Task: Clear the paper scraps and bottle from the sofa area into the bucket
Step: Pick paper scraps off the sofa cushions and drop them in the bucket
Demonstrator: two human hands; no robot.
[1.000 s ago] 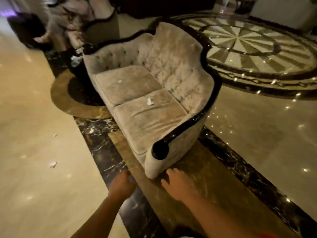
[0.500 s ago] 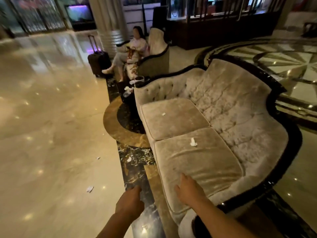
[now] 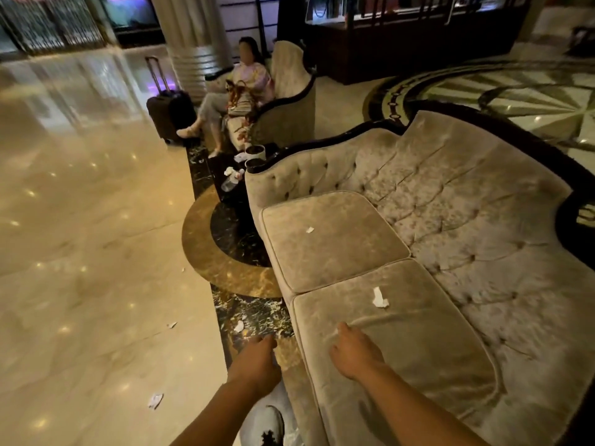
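Note:
A beige velvet sofa fills the right side. One white paper scrap lies on its near cushion, and a smaller scrap lies on the far cushion. My right hand hovers over the near cushion's front, fingers apart and empty, a short way from the near scrap. My left hand hangs beside the sofa's front edge with curled fingers and nothing visible in it. More scraps lie on the floor. A clear plastic bottle lies on a dark side table beyond the sofa. No bucket is in view.
A person sits in an armchair past the side table, next to a dark suitcase. Two cups stand on the table. Polished marble floor stretches to the left. My white shoe shows at the bottom.
I have moved along the sofa's front. My right hand went from the near armrest to above the near cushion. The bottle and the seated person came into view.

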